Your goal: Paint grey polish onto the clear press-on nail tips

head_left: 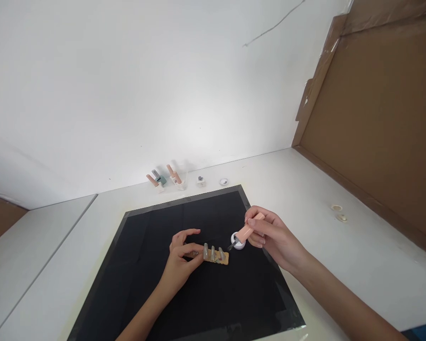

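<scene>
My left hand [180, 258] pinches one end of a small tan strip [216, 256] that carries several grey false nails standing up on it, resting on the black mat [199, 303]. My right hand [270, 234] grips a peach-coloured brush handle [248, 229], with the brush tip down at a small white pot [237, 241] just right of the strip. Both hands are closed on what they hold.
The black mat lies on a white table [341, 246]. At the back by the white wall stand a few peach and green polish bottles [165, 179] and two small jars [200, 180]. A brown cardboard panel [376, 118] leans on the right. Two small rings [339, 213] lie on the table.
</scene>
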`<state>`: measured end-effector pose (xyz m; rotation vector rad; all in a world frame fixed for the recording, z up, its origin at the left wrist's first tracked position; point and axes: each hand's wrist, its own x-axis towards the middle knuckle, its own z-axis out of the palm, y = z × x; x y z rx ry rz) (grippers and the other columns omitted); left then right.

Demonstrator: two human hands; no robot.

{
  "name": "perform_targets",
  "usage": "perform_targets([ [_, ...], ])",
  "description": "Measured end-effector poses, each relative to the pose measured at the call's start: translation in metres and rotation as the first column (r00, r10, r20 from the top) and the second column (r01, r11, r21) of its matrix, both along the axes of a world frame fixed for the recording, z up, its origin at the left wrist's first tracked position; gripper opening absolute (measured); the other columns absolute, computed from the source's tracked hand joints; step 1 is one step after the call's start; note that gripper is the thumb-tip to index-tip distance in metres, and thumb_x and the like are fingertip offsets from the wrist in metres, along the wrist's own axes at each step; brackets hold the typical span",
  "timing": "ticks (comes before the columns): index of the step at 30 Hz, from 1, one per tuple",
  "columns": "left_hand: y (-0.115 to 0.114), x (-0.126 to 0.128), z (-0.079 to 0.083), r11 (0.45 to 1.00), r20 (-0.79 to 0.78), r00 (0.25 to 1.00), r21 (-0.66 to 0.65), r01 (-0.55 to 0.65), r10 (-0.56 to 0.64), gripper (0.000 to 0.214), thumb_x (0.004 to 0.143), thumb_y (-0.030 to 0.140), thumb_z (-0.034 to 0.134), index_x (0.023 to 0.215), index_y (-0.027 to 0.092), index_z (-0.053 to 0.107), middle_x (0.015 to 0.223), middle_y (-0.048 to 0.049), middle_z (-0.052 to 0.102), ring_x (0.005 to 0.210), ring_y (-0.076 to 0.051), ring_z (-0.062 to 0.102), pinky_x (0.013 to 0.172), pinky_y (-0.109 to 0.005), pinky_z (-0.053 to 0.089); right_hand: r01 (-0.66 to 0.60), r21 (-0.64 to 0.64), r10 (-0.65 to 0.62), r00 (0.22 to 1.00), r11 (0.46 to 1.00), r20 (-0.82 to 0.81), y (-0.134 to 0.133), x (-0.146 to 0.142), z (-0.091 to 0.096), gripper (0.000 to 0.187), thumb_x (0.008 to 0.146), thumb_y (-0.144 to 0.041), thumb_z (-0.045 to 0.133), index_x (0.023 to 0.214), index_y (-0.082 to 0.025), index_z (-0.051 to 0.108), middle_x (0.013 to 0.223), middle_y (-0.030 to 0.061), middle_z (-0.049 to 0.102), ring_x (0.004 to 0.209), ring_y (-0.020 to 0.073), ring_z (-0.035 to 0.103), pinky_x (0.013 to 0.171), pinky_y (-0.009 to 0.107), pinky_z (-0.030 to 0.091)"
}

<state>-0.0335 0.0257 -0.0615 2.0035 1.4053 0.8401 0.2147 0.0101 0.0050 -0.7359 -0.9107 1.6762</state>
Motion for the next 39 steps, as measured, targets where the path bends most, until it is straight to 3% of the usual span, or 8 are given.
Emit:
perform_targets([
  [13, 0.001, 0.001, 0.006, 0.998, -0.11, 0.992, -0.009, 0.067, -0.067, 0.015, 0.074, 0.016, 0.06, 0.069, 0.024, 0.072, 0.116, -0.0088, 0.057, 0.112, -0.031, 0.043, 0.095, -0.053, 0.034, -0.017, 0.008, 0.017, 1.0, 1.0, -0.001, -0.001, 0.0, -0.001, 0.016, 0.081, -0.029, 0.064, 0.071, -0.017, 0.056, 0.049, -0.0072, 0.034, 0.045, 0.0063, 0.026, 0.046, 0.024, 0.019],
  [26, 0.003, -0.003, 0.006, 0.993, -0.171, 0.979, 0.025, 0.113, -0.107, 0.008, 0.074, 0.021, 0.064, 0.08, 0.024, 0.07, 0.111, -0.0088, 0.056, 0.109, -0.029, 0.045, 0.091, -0.046, 0.043, -0.014, 0.008, 0.014, 1.0, 1.0, -0.02, 0.0, 0.0, -0.001, 0.016, 0.081, -0.027, 0.065, 0.071, -0.017, 0.056, 0.048, -0.0074, 0.034, 0.044, 0.0056, 0.026, 0.046, 0.023, 0.019],
  [39, -0.003, -0.01, 0.021, 0.979, -0.146, 0.968, -0.032, 0.201, -0.204, 0.047, 0.075, 0.013, 0.06, 0.117, 0.032, 0.054, 0.124, -0.0068, 0.046, 0.121, -0.027, 0.038, 0.1, -0.046, 0.037, -0.012, 0.007, 0.012, 1.0, 1.0, -0.012, -0.001, 0.0, -0.001, 0.015, 0.08, -0.028, 0.064, 0.072, -0.017, 0.057, 0.049, -0.0072, 0.033, 0.044, 0.0058, 0.026, 0.046, 0.023, 0.019],
])
